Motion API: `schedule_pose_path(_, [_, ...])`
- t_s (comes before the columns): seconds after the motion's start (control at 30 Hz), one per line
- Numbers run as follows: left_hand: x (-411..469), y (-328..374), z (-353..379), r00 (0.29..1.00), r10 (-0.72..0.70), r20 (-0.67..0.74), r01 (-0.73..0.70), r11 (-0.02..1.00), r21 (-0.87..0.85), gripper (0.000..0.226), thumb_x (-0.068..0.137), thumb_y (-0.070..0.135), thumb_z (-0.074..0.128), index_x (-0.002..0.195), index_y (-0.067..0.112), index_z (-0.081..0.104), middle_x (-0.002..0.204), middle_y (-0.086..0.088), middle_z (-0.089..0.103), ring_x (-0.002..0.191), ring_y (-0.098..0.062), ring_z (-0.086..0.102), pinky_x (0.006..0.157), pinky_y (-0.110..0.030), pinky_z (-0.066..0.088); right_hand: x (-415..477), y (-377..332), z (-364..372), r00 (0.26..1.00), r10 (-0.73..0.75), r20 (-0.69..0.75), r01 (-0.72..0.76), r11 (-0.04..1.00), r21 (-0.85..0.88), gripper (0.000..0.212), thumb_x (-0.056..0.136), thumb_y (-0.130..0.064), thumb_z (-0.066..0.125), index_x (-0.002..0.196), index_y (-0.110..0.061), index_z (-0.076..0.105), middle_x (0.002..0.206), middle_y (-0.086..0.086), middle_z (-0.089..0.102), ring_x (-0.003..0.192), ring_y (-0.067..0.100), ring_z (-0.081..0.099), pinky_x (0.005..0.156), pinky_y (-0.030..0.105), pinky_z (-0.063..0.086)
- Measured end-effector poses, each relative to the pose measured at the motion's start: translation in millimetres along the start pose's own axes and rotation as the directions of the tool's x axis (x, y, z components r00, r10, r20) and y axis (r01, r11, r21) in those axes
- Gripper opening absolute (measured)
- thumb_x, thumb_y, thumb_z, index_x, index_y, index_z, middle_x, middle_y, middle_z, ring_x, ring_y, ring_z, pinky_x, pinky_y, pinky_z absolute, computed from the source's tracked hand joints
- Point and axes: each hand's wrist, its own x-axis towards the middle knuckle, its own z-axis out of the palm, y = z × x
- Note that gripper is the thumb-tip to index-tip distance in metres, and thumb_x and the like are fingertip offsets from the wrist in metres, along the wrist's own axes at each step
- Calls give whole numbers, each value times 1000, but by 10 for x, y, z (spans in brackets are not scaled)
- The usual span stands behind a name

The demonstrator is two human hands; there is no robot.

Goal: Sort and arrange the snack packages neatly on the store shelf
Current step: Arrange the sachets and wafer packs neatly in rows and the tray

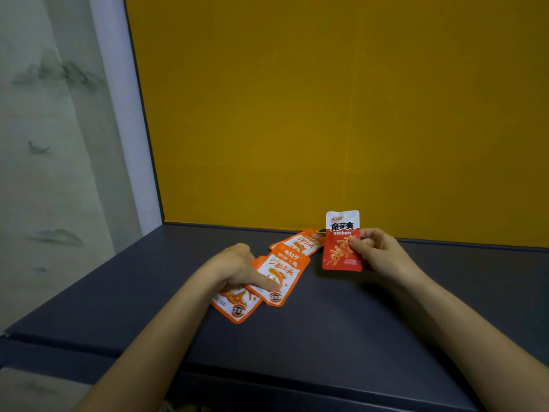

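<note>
On the dark shelf [341, 316], three orange snack packets lie in a loose overlapping row. My left hand [237, 267] rests on the middle orange packet [282, 275], thumb pressing its face; a second orange packet [237, 307] sticks out below my hand. A third orange packet [301, 242] lies further back near the wall. My right hand [377, 251] holds a red snack packet [341, 242] upright just above the shelf, thumb on its front, to the right of the orange ones.
A yellow back panel [341, 114] rises behind the shelf. At the left, a pale printed curtain [50, 144] hangs beside a white frame [124, 129]. The shelf's front edge [89, 346] runs along the lower left.
</note>
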Motion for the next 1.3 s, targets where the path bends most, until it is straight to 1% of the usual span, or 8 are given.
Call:
schedule_pose_path(0.3, [151, 54, -175, 980, 173, -99, -199, 823, -532, 30, 73, -2, 75, 84, 11, 51, 63, 1, 68, 48, -10, 64, 49, -25, 54, -35, -34, -182, 996, 3, -85, 5, 996, 91, 3, 93, -13, 54, 92, -13, 51, 72, 2, 59, 63, 8, 62, 58, 18, 49])
schedule_pose_path(0.43, [433, 456, -77, 982, 188, 10, -151, 817, -557, 20, 78, 2, 72, 90, 7, 56, 69, -4, 70, 51, -11, 65, 57, -31, 57, -69, -45, -282, 992, 39, -117, -23, 991, 135, 11, 93, -14, 54, 102, -8, 50, 77, 5, 62, 69, 12, 61, 62, 22, 48])
schedule_pose_path(0.53, [615, 627, 68, 990, 144, -3, -125, 845, -520, 55, 77, 9, 74, 123, 3, 46, 98, -15, 68, 64, -17, 65, 53, -31, 55, -118, -35, -354, 992, 60, -107, -46, 990, 136, 8, 94, -15, 53, 99, -10, 51, 79, 5, 63, 70, 11, 61, 60, 20, 47])
schedule_pose_path(0.7, [771, 650, 196, 988, 141, -59, -153, 901, -405, 63, 74, 24, 78, 125, 9, 44, 117, -14, 61, 92, -26, 66, 75, -40, 58, -151, -14, -500, 992, 70, -110, -57, 992, 114, 3, 94, -15, 53, 93, -13, 51, 78, 4, 64, 69, 10, 61, 52, 13, 50])
schedule_pose_path(0.87, [751, 671, 214, 990, 138, -21, -136, 917, -375, 40, 83, 20, 70, 108, 11, 40, 86, -5, 61, 63, -13, 58, 58, -27, 50, -167, -17, -499, 987, 62, -145, -45, 992, 117, 5, 93, -15, 54, 89, -14, 52, 77, 3, 64, 68, 11, 62, 52, 15, 51])
schedule_pose_path(1.07, [768, 609, 176, 990, 137, 10, -115, 868, -482, 54, 75, 8, 76, 116, 6, 43, 83, -10, 64, 61, -18, 64, 49, -30, 51, -276, -88, -535, 980, 67, -188, -51, 995, 85, 7, 93, -13, 54, 87, -13, 51, 78, 5, 63, 70, 14, 60, 66, 24, 48])
schedule_pose_path(1.2, [721, 582, 125, 978, 182, 100, -71, 744, -664, 28, 73, -3, 73, 98, -3, 60, 53, -10, 68, 42, -19, 65, 45, -31, 55, -505, -150, -595, 969, 94, -228, -81, 995, 63, 4, 93, -14, 54, 91, -12, 51, 79, 4, 63, 69, 12, 60, 60, 19, 49])
schedule_pose_path(1.3, [608, 653, 109, 957, 245, 154, -43, 647, -762, 13, 80, 2, 67, 90, 1, 58, 53, -11, 69, 43, -20, 66, 44, -32, 55, -766, -175, -699, 955, 93, -281, -77, 995, 68, 3, 93, -14, 53, 92, -11, 52, 78, 4, 62, 67, 11, 60, 50, 11, 50])
